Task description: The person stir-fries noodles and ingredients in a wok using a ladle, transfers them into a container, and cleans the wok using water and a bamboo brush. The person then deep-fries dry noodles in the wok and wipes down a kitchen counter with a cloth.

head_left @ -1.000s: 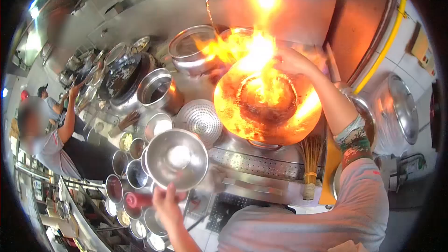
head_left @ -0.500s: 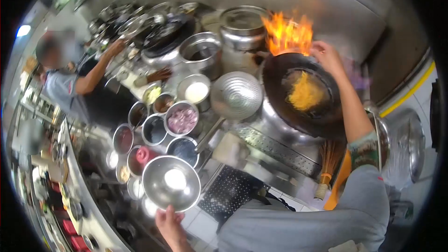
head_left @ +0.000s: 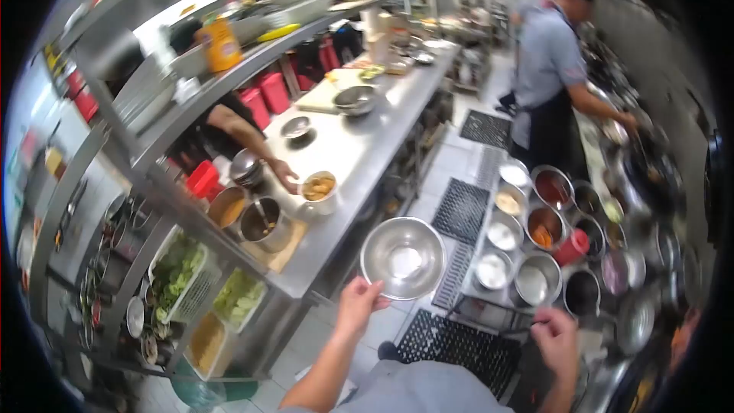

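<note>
Plainly, the left hand [head_left: 358, 308] has the wide metal bowl [head_left: 404, 258], its fingers gripping the near left rim so that the rest hangs out beyond the fingertips, mouth up and bare inside. I'd judge it a light, stiff, thin-walled thing that shrugs off a knock but turns slick if greasy; held at one edge it would want to tip, so thumb and fingers belong firmly across that rim, or the palm under its base. Over to the right of those fingers, the right hand [head_left: 556, 339] hangs in the air with fingers curled in; whether they close on anything I can't tell. Below and between the two sets of fingers lies a black floor mat [head_left: 459, 356]. Just past the right fingers crowd the metal pots [head_left: 537, 262], a red bottle [head_left: 573, 247] among them. Farther off, up and left of the left fingers, another person's hand [head_left: 286, 176] is by a container of yellowish food [head_left: 318, 186] on the long counter [head_left: 382, 130]. Half a second ago tall flames rose just beyond the right fingers; now the view has swung toward the counter, and the left hand has the bowl as before.
</note>
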The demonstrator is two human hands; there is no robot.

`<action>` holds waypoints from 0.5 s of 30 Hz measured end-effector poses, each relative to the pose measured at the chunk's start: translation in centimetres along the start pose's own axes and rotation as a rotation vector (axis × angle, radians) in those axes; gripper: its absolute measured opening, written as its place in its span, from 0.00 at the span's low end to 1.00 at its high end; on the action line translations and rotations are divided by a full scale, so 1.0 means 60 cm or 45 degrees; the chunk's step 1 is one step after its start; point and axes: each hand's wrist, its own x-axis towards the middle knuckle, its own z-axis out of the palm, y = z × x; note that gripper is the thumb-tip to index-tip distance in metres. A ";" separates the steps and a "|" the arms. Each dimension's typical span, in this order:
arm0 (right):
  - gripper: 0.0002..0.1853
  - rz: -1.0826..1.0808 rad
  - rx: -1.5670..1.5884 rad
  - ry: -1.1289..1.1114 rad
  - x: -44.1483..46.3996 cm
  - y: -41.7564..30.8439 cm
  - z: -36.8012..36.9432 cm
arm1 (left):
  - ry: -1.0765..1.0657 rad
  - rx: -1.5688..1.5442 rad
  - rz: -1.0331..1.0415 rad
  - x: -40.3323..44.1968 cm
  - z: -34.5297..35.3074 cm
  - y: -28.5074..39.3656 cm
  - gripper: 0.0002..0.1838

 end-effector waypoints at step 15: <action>0.23 0.108 -0.330 -0.670 0.094 -0.076 0.260 | 0.230 -0.393 -0.152 0.193 -0.206 0.036 0.09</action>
